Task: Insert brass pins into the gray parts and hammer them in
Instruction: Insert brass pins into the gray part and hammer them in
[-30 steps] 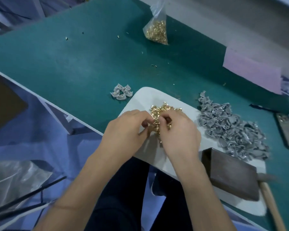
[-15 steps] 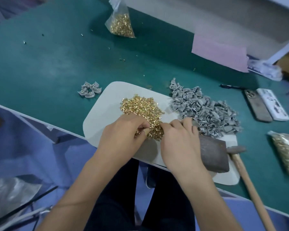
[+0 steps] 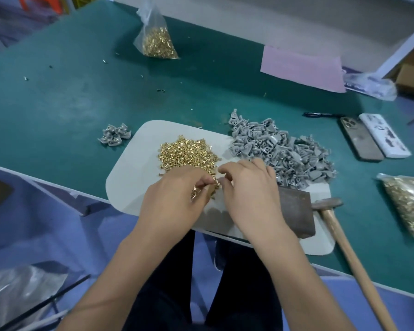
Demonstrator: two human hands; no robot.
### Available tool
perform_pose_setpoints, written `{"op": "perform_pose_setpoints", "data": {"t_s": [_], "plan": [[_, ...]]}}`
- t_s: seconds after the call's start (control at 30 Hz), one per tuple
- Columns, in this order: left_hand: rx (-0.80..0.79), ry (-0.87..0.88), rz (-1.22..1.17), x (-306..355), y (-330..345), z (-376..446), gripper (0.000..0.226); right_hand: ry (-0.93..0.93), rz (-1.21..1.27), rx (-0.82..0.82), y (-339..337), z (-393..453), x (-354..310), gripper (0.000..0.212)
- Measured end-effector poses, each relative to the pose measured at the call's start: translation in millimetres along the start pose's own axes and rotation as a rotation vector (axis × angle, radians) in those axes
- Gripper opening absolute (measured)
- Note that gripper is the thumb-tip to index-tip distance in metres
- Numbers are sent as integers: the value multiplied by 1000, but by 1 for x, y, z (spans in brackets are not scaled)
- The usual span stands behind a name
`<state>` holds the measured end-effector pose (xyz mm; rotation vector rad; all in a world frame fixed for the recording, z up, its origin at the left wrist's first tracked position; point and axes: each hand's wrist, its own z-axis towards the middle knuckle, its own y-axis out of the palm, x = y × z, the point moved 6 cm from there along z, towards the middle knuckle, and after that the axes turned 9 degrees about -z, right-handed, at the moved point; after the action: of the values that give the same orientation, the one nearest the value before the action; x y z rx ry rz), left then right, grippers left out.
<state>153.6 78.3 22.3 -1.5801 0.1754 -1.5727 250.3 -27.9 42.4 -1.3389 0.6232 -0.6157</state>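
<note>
Early stage, by the look. Left hand (image 3: 175, 201) pinches brass pins at the near edge of the loose heap of small brass pins (image 3: 187, 155) on the white mat (image 3: 127, 185); right hand (image 3: 249, 187) fingers curled beside it — contents cannot be told. Large pile of gray plastic parts (image 3: 280, 149) waits unpinned; small cluster of gray parts (image 3: 114, 134) lies apart — possibly finished. Wooden-handled hammer (image 3: 330, 211) idle.

Mat (image 3: 129, 187) sits at the near edge of the surface (image 3: 58, 103). Pin pile (image 3: 184, 154) on the mat, part heap (image 3: 280, 149) right of it. Block (image 3: 296, 211) on the mat's near right, hammer (image 3: 330, 206) beside it. Small part cluster (image 3: 115, 134) left of mat. Pin bag (image 3: 157, 41) far back; second bag (image 3: 409, 206) far right, phones (image 3: 359, 142) behind it.
</note>
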Motion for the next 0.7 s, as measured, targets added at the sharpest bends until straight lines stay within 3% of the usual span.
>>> {"op": "perform_pose_setpoints", "data": {"t_s": [0.23,0.33,0.57,0.7], "plan": [[-42,82,-25,34,29,13,8,252,504,355,-15,-33,82,14],[-53,139,-26,55,41,25,9,393,621,416,-4,-47,112,13],[-46,177,165,70,57,71,11,376,585,561,-1,-55,108,11],[-170,148,306,63,67,98,18,401,630,548,2,-57,113,12]]}}
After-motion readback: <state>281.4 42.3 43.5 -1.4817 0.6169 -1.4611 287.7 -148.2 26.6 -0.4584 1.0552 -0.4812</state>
